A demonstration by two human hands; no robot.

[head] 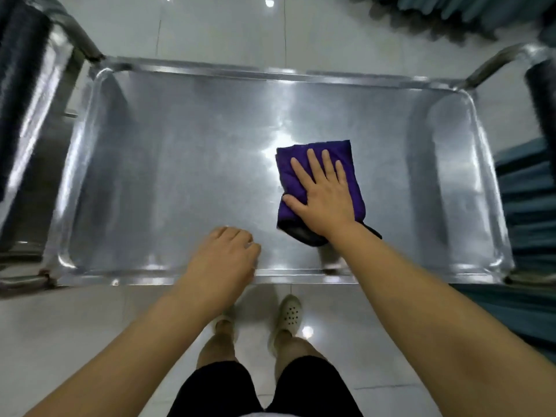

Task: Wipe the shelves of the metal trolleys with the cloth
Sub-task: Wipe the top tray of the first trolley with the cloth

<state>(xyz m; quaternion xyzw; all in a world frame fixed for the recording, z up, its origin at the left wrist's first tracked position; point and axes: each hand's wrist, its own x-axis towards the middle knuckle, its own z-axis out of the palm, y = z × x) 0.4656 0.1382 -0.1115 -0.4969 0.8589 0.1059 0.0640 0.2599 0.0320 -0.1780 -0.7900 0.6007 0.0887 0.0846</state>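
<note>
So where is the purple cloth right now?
In the head view, the purple cloth lies on the metal trolley shelf, right of centre, pressed flat under the right hand. The left hand is beside it, nearer the front rim.

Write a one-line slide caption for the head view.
The right hand presses a purple cloth flat on the trolley shelf; the left hand rests by its near rim.

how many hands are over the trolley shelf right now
2. The right hand presses flat on the purple cloth, right of centre on the shelf. The left hand rests by the near rim, fingers curled. Neither is hidden.
</note>
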